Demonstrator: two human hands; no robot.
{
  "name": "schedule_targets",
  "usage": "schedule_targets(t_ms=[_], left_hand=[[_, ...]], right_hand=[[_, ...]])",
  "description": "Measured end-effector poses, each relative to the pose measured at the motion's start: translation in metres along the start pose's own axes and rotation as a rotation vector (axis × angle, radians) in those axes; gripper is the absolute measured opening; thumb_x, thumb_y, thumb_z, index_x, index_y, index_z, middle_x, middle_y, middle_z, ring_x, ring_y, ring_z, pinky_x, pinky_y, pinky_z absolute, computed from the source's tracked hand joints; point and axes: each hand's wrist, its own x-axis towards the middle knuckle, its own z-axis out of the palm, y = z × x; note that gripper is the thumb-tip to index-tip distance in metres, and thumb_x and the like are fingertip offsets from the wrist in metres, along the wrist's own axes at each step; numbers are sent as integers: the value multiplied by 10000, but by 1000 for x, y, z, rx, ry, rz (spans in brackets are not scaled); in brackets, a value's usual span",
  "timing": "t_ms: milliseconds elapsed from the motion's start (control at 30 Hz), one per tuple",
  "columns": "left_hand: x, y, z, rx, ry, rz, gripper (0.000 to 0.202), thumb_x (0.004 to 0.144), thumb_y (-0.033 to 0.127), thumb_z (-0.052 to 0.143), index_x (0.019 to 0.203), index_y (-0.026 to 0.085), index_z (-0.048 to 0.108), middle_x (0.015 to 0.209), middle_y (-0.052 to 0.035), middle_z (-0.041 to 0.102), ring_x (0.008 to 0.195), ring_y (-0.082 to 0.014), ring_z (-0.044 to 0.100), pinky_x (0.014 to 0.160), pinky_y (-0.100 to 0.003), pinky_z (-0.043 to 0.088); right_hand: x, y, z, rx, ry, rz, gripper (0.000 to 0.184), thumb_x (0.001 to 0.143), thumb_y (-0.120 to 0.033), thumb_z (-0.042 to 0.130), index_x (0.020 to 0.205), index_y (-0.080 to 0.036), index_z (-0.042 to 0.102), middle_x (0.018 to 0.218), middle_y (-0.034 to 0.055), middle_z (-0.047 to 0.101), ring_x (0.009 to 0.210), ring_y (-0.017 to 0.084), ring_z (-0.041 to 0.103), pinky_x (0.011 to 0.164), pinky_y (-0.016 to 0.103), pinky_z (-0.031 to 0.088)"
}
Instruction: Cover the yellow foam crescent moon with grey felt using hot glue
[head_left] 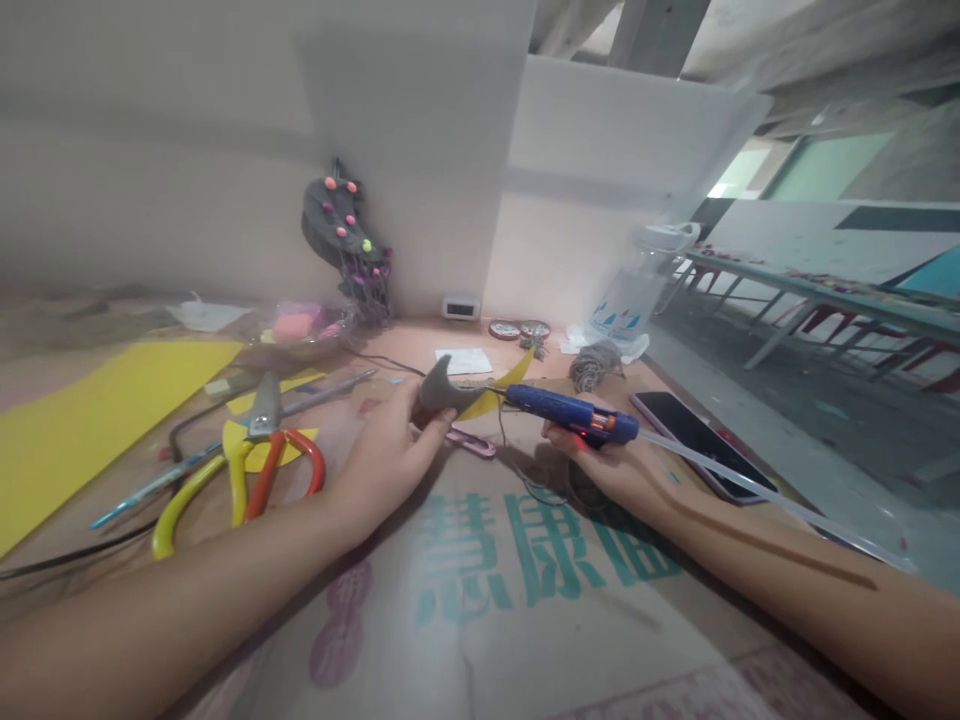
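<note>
My left hand [405, 435] pinches a dark grey crescent-shaped piece [448, 392] between thumb and fingers. A yellow pointed piece [517, 375] shows just behind it; whether the two are joined I cannot tell. In my right hand [596, 450] is a blue hot glue gun [566, 408], a red light glowing on it and a long clear glue stick [750, 487] sticking out of its back. The gun's nozzle points left, close to the grey piece's right end. Below the grey piece lies a small pink cutter [472, 441], partly hidden by my left hand.
Scissors with red and yellow handles [259, 465], a pen [161, 488] and a yellow sheet [97, 420] lie on the left. At right are a phone [705, 445], grey yarn [595, 367] and a bottle [626, 290]. A grey crescent with pompoms [328, 215] stands behind.
</note>
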Motion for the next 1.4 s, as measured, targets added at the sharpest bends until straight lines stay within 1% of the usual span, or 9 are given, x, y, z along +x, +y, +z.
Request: schedule_targets(t_ms=[167, 300, 467, 600, 867, 1100, 1267, 1333, 1400], left_hand=[[-1, -1, 1, -51, -7, -14, 227, 904, 324, 521, 1086, 189, 532, 1024, -46, 632, 967, -220, 590, 835, -334, 462], [0, -2, 2, -39, -4, -13, 225, 901, 323, 520, 1083, 191, 530, 1012, -47, 636, 966, -224, 596, 830, -338, 466], [0, -2, 1, -25, -3, -4, 225, 899, 317, 524, 1084, 190, 538, 994, -41, 640, 950, -218, 597, 820, -326, 466], [0, -4, 2, -54, -10, -2, 224, 901, 317, 523, 1078, 182, 543, 997, -46, 633, 967, -222, 588, 835, -335, 456], [1, -2, 1, -111, -61, -43, 189, 892, 289, 510, 1045, 188, 557, 967, -41, 648, 928, -227, 607, 818, -345, 458], [1, 0, 0, -94, -77, -32, 210, 899, 289, 505, 1078, 200, 567, 1016, -42, 662, 937, -218, 610, 834, -337, 453], [1, -1, 1, -62, -52, -24, 211, 895, 308, 513, 1054, 180, 567, 1003, -60, 666, 941, -232, 614, 843, -358, 458], [1, -3, 2, -71, -31, -36, 245, 893, 325, 519, 1081, 174, 558, 1048, -77, 663, 980, -241, 611, 864, -370, 461], [2, -6, 3, -115, -33, -61, 272, 894, 333, 518, 1117, 178, 542, 1085, -84, 663, 1010, -244, 611, 876, -376, 466]], right_hand=[[-1, 7, 4, -35, 29, 13, 147, 813, -372, 583, 769, -232, 581, 702, 4, 651, 643, 182, 621, 572, 289, 483], [-1, 13, 6, -27, 22, 16, 168, 816, -395, 586, 771, -233, 579, 735, 8, 668, 695, 200, 632, 612, 308, 494], [-1, 8, 6, 6, 12, 28, 170, 817, -393, 570, 770, -230, 569, 714, 5, 654, 654, 189, 620, 583, 296, 487], [0, 6, 6, -12, 61, 39, 167, 796, -386, 589, 739, -233, 555, 669, 1, 625, 604, 177, 591, 552, 290, 472], [-1, 11, 9, 8, 53, 37, 186, 814, -400, 578, 751, -228, 549, 666, -1, 620, 605, 178, 588, 542, 299, 479], [-1, 13, 9, 25, 47, 50, 198, 820, -433, 583, 789, -238, 592, 744, 22, 666, 668, 205, 626, 603, 331, 501], [1, 10, 7, 89, 51, 107, 266, 827, -474, 582, 812, -217, 653, 740, 32, 672, 686, 205, 634, 656, 345, 516], [3, 10, 7, 206, 93, 153, 306, 825, -497, 588, 804, -200, 660, 685, 29, 649, 640, 188, 614, 619, 328, 507], [8, 12, 5, 374, 165, 148, 325, 825, -506, 599, 789, -187, 651, 668, 25, 633, 593, 160, 586, 576, 300, 489]])
